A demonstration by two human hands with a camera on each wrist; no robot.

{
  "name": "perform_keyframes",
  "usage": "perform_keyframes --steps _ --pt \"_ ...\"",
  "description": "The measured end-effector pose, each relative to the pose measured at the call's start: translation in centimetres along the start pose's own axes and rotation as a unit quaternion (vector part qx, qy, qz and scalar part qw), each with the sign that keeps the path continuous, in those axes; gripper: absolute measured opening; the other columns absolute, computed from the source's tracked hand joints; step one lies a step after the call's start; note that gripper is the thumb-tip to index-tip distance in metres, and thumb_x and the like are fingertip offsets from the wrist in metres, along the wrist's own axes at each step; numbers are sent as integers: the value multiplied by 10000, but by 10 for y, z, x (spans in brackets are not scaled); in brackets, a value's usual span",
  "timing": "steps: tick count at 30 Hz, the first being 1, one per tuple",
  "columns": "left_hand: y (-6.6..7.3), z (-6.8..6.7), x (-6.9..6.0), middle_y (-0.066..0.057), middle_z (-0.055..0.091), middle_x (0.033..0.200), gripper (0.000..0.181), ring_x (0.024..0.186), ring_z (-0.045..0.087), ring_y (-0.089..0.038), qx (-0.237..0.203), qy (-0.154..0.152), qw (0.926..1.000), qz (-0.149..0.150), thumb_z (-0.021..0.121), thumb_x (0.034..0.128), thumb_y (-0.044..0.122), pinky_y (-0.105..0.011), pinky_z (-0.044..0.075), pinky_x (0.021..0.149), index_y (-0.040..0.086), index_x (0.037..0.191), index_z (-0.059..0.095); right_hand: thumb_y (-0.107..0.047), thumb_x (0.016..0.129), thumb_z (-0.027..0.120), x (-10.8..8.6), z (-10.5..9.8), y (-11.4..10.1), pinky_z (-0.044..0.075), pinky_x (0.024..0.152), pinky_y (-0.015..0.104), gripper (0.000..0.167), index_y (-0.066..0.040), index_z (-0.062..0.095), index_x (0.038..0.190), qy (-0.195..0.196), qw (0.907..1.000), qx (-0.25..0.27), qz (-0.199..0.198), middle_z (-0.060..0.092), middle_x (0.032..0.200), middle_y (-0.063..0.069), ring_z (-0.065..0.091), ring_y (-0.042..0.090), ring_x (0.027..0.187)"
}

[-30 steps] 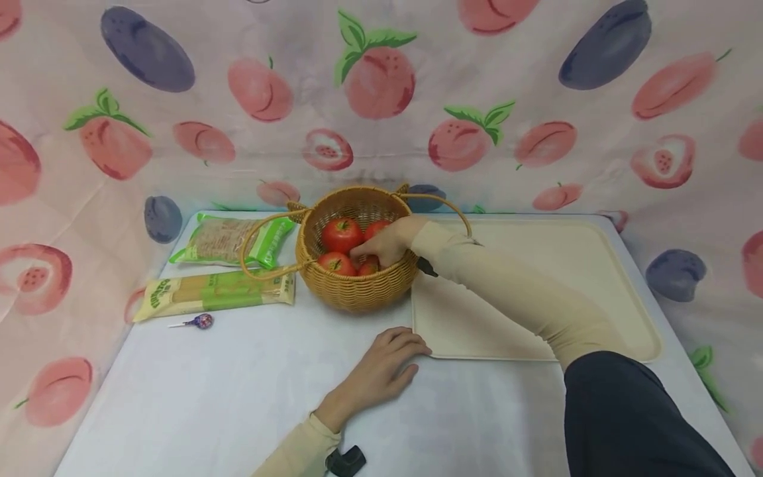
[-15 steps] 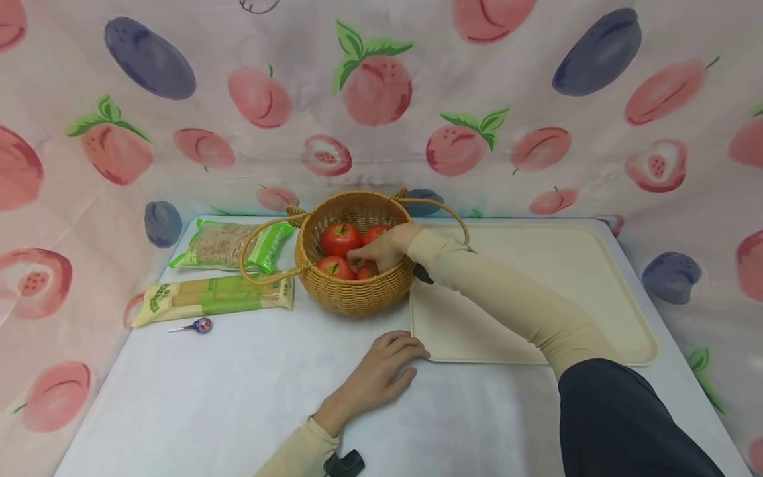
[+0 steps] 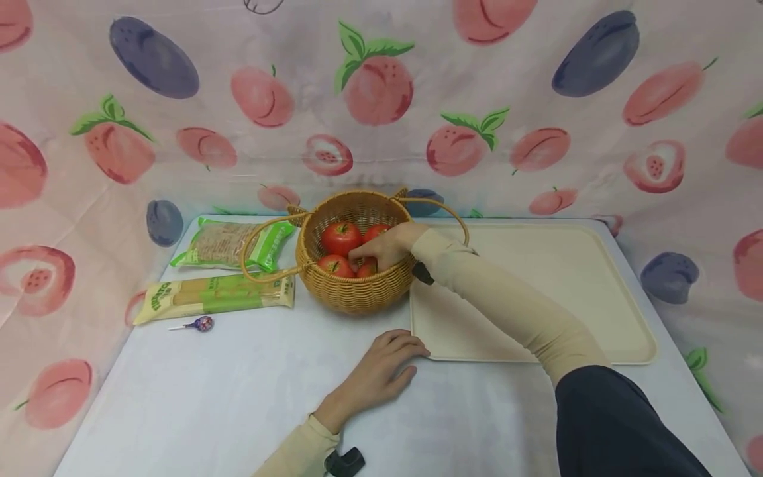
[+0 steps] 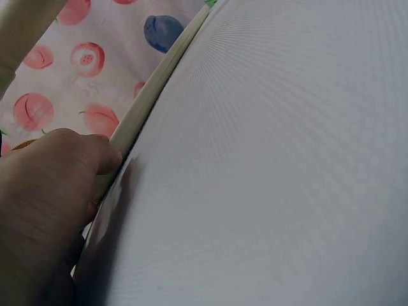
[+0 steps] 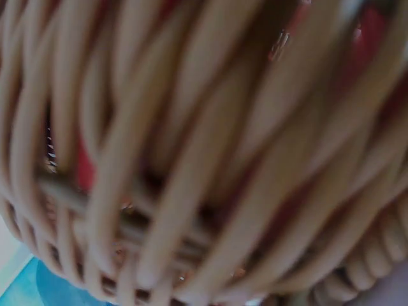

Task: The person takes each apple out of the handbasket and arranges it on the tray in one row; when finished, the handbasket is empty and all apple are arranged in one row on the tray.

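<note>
My right hand (image 3: 387,248) reaches into a wicker basket (image 3: 357,298) at the back middle and grips a tomato (image 3: 367,267) near the front rim; some of its fingers are hidden. Other red tomatoes (image 3: 342,237) lie around it in the basket. The right wrist view shows only the basket's woven wall (image 5: 191,159) up close, with red behind the gaps. My left hand (image 3: 375,371) lies on the table with loosely extended fingers, its fingertips touching the near left corner of a beige tray (image 3: 572,298). The left wrist view shows this hand (image 4: 51,197) at the tray's edge (image 4: 143,108).
Left of the basket lie a green-edged clear bag (image 3: 223,244) of brownish food and a long noodle packet (image 3: 220,293). A lollipop (image 3: 201,323) is in front of them. Basket handles (image 3: 253,248) stick out at both sides. A fruit-print cloth (image 3: 381,152) hangs behind the white table (image 3: 208,397).
The view shifts slightly. Both hands stay where they were, the right one still inside the basket and the left one at the tray's corner.
</note>
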State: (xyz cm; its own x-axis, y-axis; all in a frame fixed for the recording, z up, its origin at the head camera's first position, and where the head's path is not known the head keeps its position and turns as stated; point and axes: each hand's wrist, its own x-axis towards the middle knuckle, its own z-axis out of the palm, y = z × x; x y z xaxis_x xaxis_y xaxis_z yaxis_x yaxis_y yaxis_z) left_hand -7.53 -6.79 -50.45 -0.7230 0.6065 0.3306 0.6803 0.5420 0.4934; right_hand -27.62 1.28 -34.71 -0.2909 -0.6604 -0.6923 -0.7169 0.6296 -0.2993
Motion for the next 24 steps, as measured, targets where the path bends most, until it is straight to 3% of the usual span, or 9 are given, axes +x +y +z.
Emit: perform_keyframes --steps 8,13,17,24 --pt "0 0 -1 104 542 1256 268 1308 400 -173 29 -13 10000 -11 549 937 206 -374 295 1108 259 1197 579 -162 875 517 -8 -4 -3 336 978 355 497 -396 419 1302 -58 10000 61 50 374 1352 -11 337 202 1187" --pt "1 -1 0 95 549 1252 272 1295 411 -179 105 37 9999 94 550 936 206 -375 308 1096 255 1202 584 -280 923 492 -20 -6 -6 270 1105 406 461 -477 415 1333 91 9999 62 -100 327 1470 -39 295 164 1337" --pt "1 -2 0 96 551 1247 275 1292 413 -182 65 72 9999 92 555 934 199 -375 308 1096 255 1201 587 -327 937 477 -26 -9 -9 251 1126 437 446 -491 407 1346 335 9991 55 -263 302 1511 -36 255 177 1400" --pt "0 0 0 103 543 1257 276 1301 402 -169 13 5 10000 -13 547 938 209 -363 294 1108 264 1207 581 -291 896 518 -27 -5 -2 315 1086 407 497 -428 410 1361 671 9960 411 -433 342 1472 -21 331 179 1337"
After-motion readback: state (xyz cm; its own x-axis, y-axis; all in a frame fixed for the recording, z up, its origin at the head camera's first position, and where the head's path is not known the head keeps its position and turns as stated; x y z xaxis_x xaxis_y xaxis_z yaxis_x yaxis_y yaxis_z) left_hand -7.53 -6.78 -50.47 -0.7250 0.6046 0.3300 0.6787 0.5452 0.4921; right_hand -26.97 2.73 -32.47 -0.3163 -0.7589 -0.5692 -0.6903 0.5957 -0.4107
